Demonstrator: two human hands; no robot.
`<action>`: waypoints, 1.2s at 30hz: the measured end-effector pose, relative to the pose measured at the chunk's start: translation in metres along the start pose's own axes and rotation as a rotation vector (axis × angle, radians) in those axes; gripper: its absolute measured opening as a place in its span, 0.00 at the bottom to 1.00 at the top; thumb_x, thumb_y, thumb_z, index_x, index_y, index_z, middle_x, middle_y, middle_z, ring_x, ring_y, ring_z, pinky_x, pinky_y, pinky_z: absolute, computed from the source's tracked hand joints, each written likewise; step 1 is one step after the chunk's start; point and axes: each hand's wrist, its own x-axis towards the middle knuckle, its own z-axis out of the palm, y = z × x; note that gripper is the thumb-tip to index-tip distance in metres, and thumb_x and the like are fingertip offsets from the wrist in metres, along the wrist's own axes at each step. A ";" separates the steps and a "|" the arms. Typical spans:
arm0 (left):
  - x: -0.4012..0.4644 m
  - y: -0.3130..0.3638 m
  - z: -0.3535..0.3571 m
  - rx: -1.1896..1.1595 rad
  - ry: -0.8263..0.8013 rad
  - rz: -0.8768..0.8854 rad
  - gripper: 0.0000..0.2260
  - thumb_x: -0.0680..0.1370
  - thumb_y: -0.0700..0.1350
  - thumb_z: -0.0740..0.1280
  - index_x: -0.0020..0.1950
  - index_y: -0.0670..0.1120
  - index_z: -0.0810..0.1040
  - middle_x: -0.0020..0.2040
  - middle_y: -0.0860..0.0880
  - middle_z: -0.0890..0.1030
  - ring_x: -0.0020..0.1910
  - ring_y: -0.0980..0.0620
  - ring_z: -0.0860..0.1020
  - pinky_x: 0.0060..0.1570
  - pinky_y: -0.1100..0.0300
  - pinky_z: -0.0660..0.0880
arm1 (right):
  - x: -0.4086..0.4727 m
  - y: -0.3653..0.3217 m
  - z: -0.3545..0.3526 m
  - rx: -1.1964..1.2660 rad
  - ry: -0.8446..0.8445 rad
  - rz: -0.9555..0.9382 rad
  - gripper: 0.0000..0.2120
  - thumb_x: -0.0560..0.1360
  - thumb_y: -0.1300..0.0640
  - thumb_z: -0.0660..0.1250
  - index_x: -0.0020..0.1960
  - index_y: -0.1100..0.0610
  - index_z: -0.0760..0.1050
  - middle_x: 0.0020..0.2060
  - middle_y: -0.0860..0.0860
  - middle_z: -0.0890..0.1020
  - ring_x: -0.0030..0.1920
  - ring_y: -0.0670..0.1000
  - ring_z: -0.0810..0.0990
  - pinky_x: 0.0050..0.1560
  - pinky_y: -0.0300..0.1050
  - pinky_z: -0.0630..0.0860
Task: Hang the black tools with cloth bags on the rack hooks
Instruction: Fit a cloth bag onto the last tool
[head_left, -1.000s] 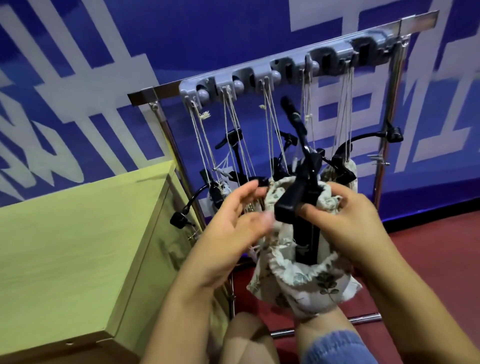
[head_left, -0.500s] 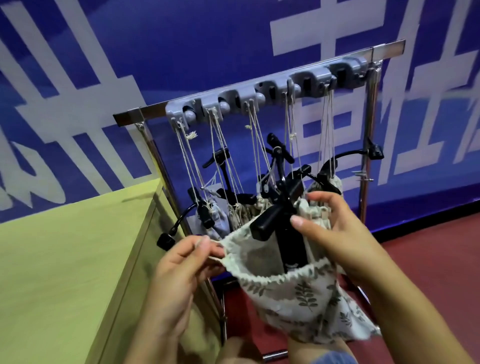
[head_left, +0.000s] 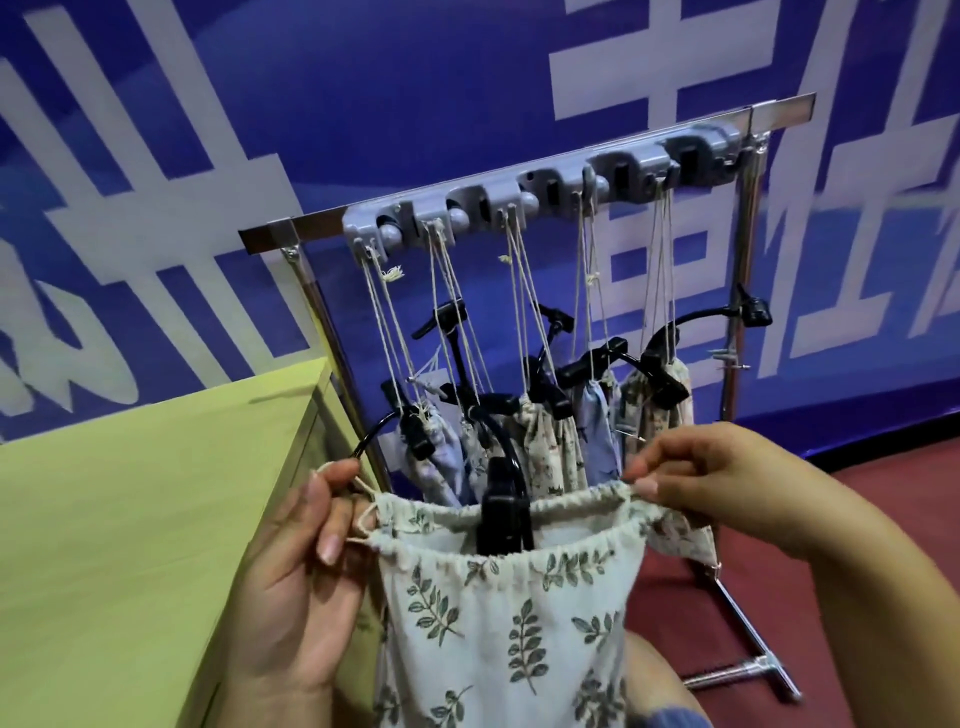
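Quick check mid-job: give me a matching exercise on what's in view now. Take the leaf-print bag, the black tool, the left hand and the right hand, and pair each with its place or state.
Things:
1. leaf-print bag
2. black tool
3. left hand
4. right hand

Places or states:
a. pinches the bag's rim on the side nearer the rack's far post
b. sticks up out of the bag's open mouth
c. held stretched open between both hands, not yet on a hook
d. grips the drawstring loop beside the yellow-green box

Pairs: 1-c, 2-b, 3-d, 4-a
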 end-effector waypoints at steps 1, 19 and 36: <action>-0.003 0.000 0.008 0.028 0.018 0.026 0.14 0.59 0.49 0.76 0.40 0.42 0.84 0.21 0.52 0.67 0.25 0.55 0.73 0.34 0.66 0.76 | 0.001 0.000 0.002 -0.077 -0.001 0.003 0.03 0.73 0.64 0.68 0.42 0.58 0.79 0.26 0.48 0.78 0.28 0.45 0.73 0.30 0.36 0.72; -0.004 0.011 0.001 -0.113 0.067 0.129 0.11 0.67 0.47 0.70 0.45 0.44 0.84 0.27 0.50 0.73 0.33 0.55 0.77 0.40 0.65 0.77 | 0.011 -0.004 0.007 0.644 -0.008 -0.042 0.21 0.49 0.56 0.81 0.37 0.59 0.76 0.25 0.50 0.78 0.23 0.43 0.76 0.24 0.34 0.73; -0.010 0.024 -0.001 0.009 0.244 0.406 0.22 0.70 0.30 0.60 0.58 0.48 0.81 0.60 0.50 0.81 0.56 0.52 0.81 0.53 0.60 0.77 | 0.020 -0.011 0.023 1.420 -0.211 0.090 0.29 0.42 0.69 0.83 0.40 0.57 0.80 0.34 0.53 0.82 0.30 0.48 0.80 0.36 0.50 0.80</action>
